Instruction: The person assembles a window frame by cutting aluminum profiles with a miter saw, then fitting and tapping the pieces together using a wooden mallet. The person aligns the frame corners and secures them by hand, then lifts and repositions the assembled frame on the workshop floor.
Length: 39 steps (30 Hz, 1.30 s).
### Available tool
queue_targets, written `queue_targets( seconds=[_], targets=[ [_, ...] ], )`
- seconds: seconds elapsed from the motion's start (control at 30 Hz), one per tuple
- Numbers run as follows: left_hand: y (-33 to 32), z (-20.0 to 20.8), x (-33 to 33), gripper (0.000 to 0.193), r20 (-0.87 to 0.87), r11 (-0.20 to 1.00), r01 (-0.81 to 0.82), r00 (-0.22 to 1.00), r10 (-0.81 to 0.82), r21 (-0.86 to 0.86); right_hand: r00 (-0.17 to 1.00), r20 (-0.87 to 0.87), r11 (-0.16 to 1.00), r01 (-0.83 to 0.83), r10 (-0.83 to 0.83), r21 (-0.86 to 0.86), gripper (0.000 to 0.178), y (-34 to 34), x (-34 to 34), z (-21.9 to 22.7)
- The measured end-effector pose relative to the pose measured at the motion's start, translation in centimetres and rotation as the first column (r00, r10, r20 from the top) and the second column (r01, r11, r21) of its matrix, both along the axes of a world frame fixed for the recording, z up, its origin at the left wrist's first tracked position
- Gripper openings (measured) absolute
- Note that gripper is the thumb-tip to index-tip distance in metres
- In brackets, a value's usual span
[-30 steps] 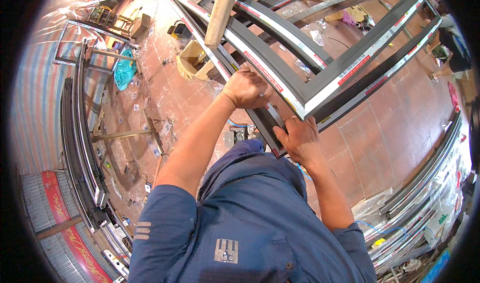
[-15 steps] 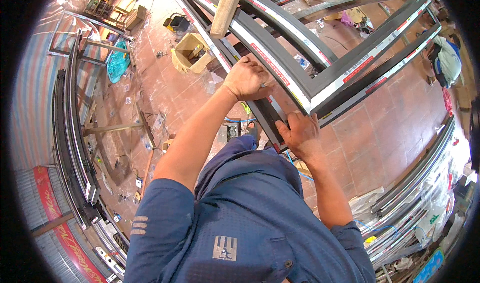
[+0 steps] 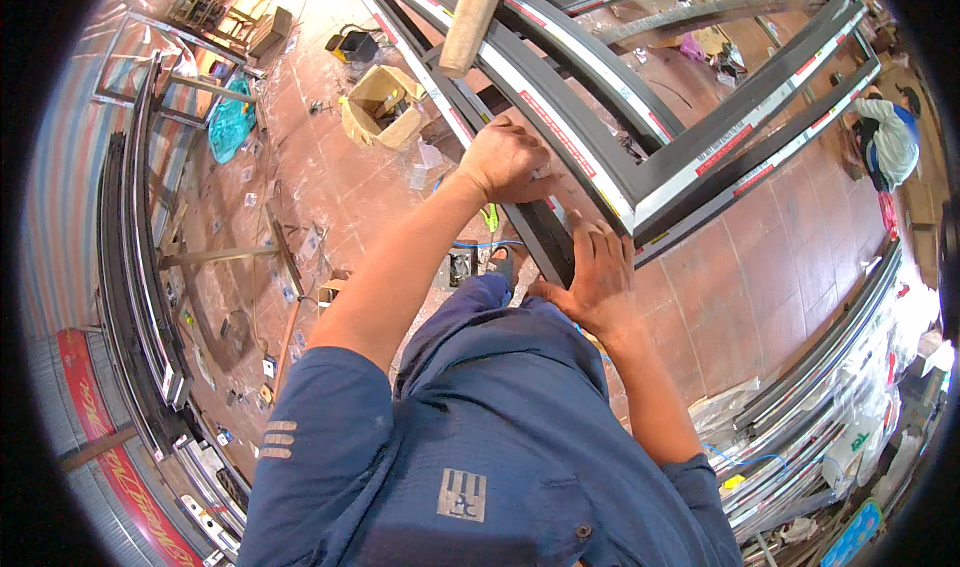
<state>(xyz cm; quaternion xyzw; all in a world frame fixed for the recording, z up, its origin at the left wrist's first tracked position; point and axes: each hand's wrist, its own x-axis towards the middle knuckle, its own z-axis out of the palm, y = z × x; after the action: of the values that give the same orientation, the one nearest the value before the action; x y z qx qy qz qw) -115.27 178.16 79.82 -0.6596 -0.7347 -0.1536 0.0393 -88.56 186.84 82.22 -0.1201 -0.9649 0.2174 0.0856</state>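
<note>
Dark metal frames with white strips along their bars lie stacked before me, one corner pointing toward my body. My left hand is closed, its fingers curled above the left bar of the lower frame; what is inside the fist is hidden. Nearer to me, my right hand grips the near end of that lower dark bar, its thumb on the left and its fingers reaching forward beside the upper frame's corner. A wooden bar lies across the stack beyond my hands.
An open cardboard box and a black bin stand on the tiled floor at the far left. Long dark profiles lean at left, and wrapped profiles lie at right. Another person crouches at the far right.
The right hand's fingers have straightened and its thumb has moved left along the bar's end. My left hand stays closed, a little further right in the view. The camera has shifted slightly.
</note>
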Motion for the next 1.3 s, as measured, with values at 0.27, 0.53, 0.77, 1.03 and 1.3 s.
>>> queue_targets(
  seconds=[0.27, 0.53, 0.77, 1.03, 1.3],
  targets=[
    [0.1, -0.1, 0.3, 0.044, -0.001, 1.000, -0.028, 1.000, 0.028, -0.002, 0.975, 0.196, 0.985, 0.078, -0.107, 0.151, 0.111, -2.8, -2.9, 1.3],
    [-0.4, -0.6, 0.0, 0.049, -0.012, 0.999, -0.026, 1.000, 0.025, -0.031, 0.946, 0.303, 0.993, 0.106, -0.116, 0.050, 0.107, -2.8, -5.5, 0.4],
    [0.7, -2.8, -0.5, 0.031, -0.136, 1.000, 0.014, 0.991, -0.014, -0.004, 0.949, 0.214, 0.971, 0.209, -0.230, 0.118, 0.105, -3.1, -6.0, -1.1],
    [0.3, -1.2, -0.4, 0.029, -0.028, 0.999, 0.036, 0.999, -0.035, 0.016, 0.932, 0.343, 0.991, 0.092, -0.120, 0.098, 0.116, -2.6, -5.6, -1.0],
    [-1.3, 2.5, -5.7, 0.030, -0.001, 0.987, 0.151, 0.988, -0.151, 0.061, 0.882, 0.468, 0.915, 0.235, -0.059, -0.327, 0.115, -0.5, -9.5, 0.7]
  ],
)
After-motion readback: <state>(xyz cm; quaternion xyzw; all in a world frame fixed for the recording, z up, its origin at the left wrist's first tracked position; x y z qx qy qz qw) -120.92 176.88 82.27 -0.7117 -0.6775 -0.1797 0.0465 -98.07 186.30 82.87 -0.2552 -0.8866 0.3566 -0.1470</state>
